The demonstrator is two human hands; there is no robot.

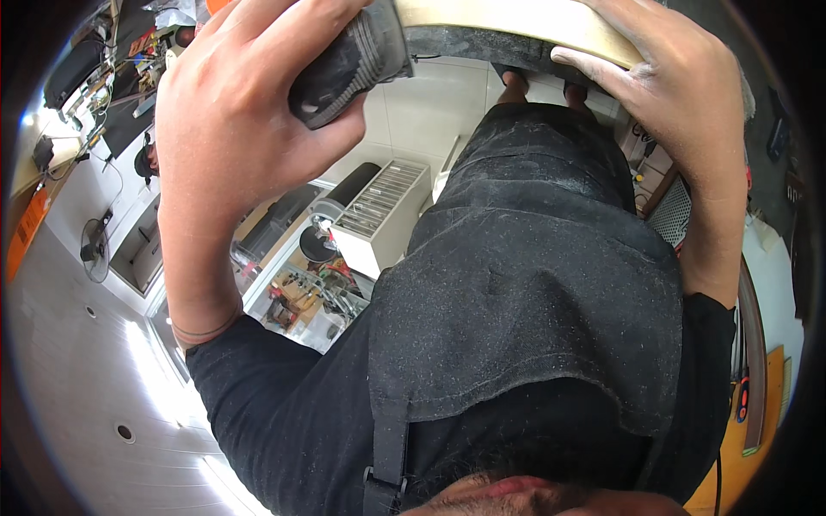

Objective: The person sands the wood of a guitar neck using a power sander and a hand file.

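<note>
My left hand (232, 103) is closed round a dark, dusty block (353, 69) with ridged bands, which it holds against the left part of a curved piece at the top of the view. That piece has a pale cream upper band (516, 19) and a dark grey lower band (465, 45). My right hand (662, 77) grips the curved piece at its right, thumb along the dark band and fingers over the top, partly cut off by the frame edge. A dusty black apron (533, 284) covers my front.
Below sit a white slotted unit (370, 228), a black roll (348, 185) and shelves of tools (301, 292). A cluttered bench (86, 69) and a fan (95, 249) are at left. Boards and hand tools (757, 396) stand at right, and a tiled floor (430, 103) shows beyond.
</note>
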